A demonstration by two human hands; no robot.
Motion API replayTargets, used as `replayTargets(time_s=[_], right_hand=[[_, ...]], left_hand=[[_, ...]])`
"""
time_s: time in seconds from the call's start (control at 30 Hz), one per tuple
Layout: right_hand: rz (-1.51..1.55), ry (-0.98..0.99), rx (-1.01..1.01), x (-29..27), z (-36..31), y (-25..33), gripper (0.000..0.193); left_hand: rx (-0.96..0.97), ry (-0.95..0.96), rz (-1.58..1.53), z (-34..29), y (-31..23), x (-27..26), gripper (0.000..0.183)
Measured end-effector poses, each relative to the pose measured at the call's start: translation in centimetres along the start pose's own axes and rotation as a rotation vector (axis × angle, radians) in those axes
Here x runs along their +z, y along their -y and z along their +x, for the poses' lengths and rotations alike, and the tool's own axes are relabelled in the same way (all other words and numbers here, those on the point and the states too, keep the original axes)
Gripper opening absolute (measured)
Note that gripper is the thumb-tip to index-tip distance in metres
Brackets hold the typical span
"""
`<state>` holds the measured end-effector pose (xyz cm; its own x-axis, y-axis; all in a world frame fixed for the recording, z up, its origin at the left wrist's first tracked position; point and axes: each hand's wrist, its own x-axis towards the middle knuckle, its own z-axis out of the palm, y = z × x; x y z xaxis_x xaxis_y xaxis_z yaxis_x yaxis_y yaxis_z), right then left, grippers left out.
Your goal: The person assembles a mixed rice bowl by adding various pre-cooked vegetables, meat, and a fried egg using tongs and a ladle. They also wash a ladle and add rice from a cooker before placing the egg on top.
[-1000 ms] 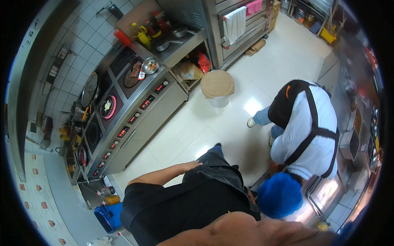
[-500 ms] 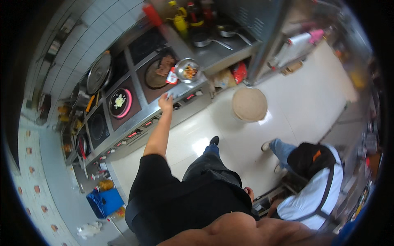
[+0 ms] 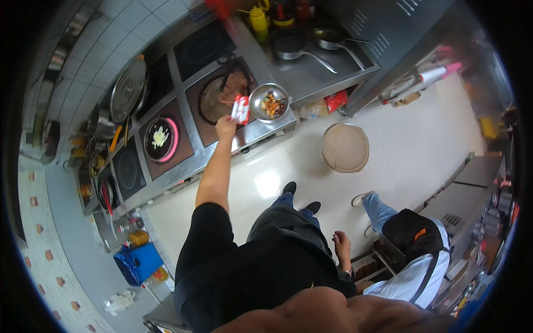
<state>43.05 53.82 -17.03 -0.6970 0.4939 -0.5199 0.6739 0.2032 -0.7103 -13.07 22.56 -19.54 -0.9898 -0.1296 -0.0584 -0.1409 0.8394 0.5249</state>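
Observation:
My left hand (image 3: 226,127) reaches to the front of the cooktop, its fingers closed on the lower edge of a red and white packet (image 3: 240,109). Right beside the packet stands a metal bowl (image 3: 283,102) holding chopped, mixed-coloured food. Behind the packet, brown meat (image 3: 235,87) lies partly over a round flat pan (image 3: 210,102). Low at my side hangs my right hand (image 3: 342,250), fingers loosely bent and apart, with nothing seen in it. To the left, a dark pan (image 3: 149,139) with pale chopped food sits on a burner glowing pink-red along one side.
Two saucepans (image 3: 288,45) rest on the counter at the back right, near a yellow squeeze bottle (image 3: 258,23). A round lidded bin (image 3: 345,147) stands on the floor ahead. At my right a co-worker (image 3: 413,261) bends over. Blue bag (image 3: 139,263) at lower left.
My left hand has moved forward from the counter's front edge and taken hold of the packet. More of my right hand shows now, and my view has shifted slightly.

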Motion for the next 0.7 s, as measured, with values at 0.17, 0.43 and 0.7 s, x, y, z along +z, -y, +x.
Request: replayTargets(time_s=[0.17,0.43,0.7], right_hand=[[-0.065,-0.162,-0.085,-0.8,2.4,1.3,0.019],[0.146,-0.304,-0.114,-7.2,4.8,8.9,0.02],[0.952,-0.355,-0.179,-20.0,11.9,12.1,0.027]], left_hand=[[-0.141,0.004,-0.642,-3.2,3.6,-1.9,0.011],[-0.091,0.737,-1.04,-20.1,-20.1,-0.1,0.011],[-0.205,1.502,-0.914,-34.9,-41.4,9.6,0.014]])
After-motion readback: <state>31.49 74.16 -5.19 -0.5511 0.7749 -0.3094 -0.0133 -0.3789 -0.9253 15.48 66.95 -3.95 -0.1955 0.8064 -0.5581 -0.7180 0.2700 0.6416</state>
